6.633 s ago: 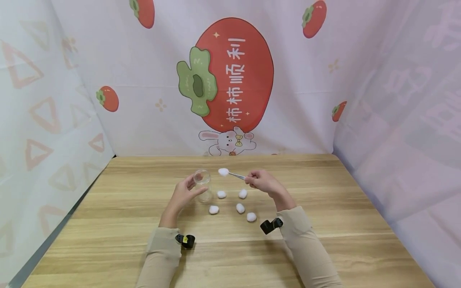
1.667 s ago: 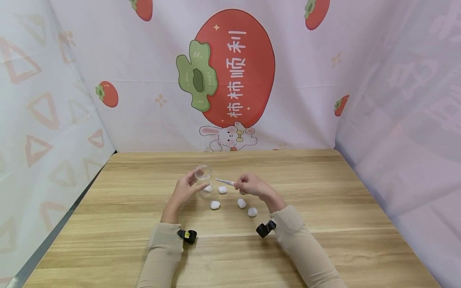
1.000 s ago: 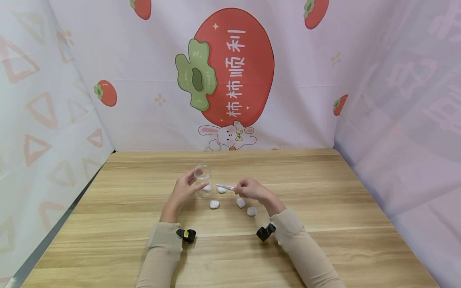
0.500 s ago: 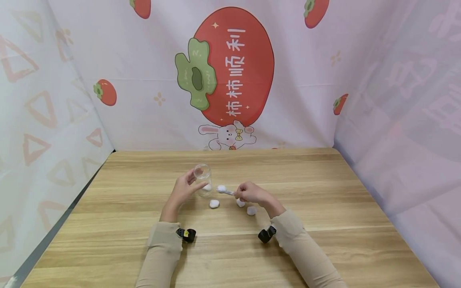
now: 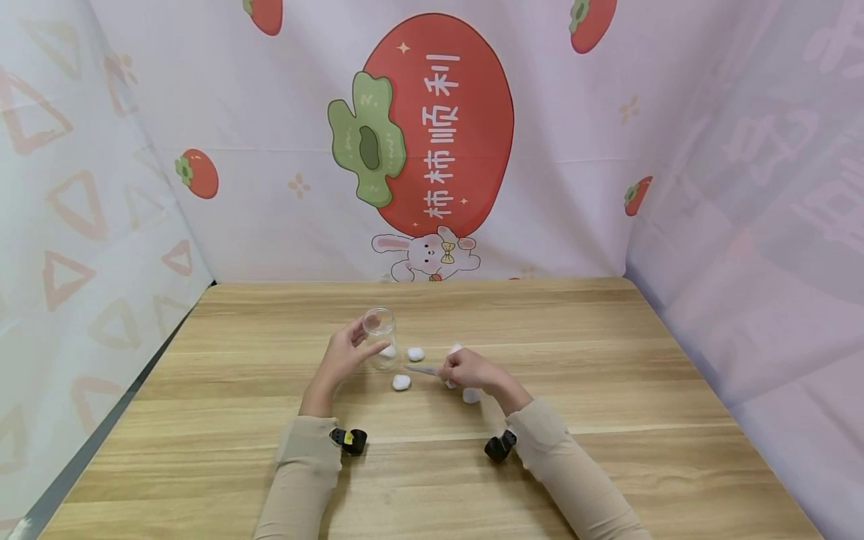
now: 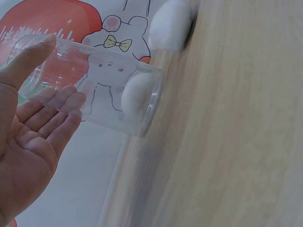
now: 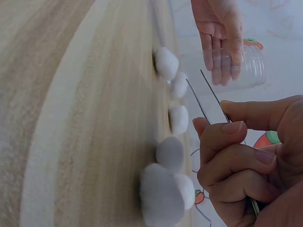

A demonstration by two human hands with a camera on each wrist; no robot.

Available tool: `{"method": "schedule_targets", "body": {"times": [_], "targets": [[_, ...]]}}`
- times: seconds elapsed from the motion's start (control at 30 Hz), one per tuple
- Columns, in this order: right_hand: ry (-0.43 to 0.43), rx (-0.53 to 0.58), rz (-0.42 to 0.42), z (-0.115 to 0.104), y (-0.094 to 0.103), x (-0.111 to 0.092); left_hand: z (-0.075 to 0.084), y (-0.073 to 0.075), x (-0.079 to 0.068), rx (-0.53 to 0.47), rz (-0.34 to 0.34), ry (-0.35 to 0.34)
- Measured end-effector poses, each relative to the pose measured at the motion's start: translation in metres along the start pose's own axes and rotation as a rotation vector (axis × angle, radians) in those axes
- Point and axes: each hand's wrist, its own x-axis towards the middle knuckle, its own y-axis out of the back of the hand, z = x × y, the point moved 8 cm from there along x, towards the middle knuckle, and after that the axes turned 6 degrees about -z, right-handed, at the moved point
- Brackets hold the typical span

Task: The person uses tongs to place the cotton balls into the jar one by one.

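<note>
My left hand (image 5: 343, 358) holds a clear plastic jar (image 5: 382, 334) upright, thumb on the near side and fingers behind it. One white cotton ball (image 6: 136, 97) lies at the jar's bottom in the left wrist view. My right hand (image 5: 472, 373) pinches metal tweezers (image 5: 422, 370), which point left toward the jar. Their tips stand apart with nothing between them in the right wrist view. In the head view the tips are between one cotton ball (image 5: 415, 354) behind and another cotton ball (image 5: 401, 382) in front.
Several more cotton balls lie by the right hand, partly hidden by it: one cotton ball (image 5: 470, 395) in front, another cotton ball (image 5: 455, 349) behind. They rest on a wooden table (image 5: 432, 480). A printed cloth (image 5: 270, 225) hangs behind the table's far edge.
The cotton ball held in the tweezers 6.6 s ago is now inside the jar. During the last second the tweezers have moved nearer my body, past the rear cotton ball. The left hand stays put.
</note>
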Motion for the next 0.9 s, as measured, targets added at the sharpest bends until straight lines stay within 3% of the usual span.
{"method": "schedule_targets", "body": {"times": [0.9], "targets": [[-0.015,-0.101,-0.005,0.011,-0.006,0.002,-0.004,-0.001,0.001,-0.021,0.002,0.022]]}}
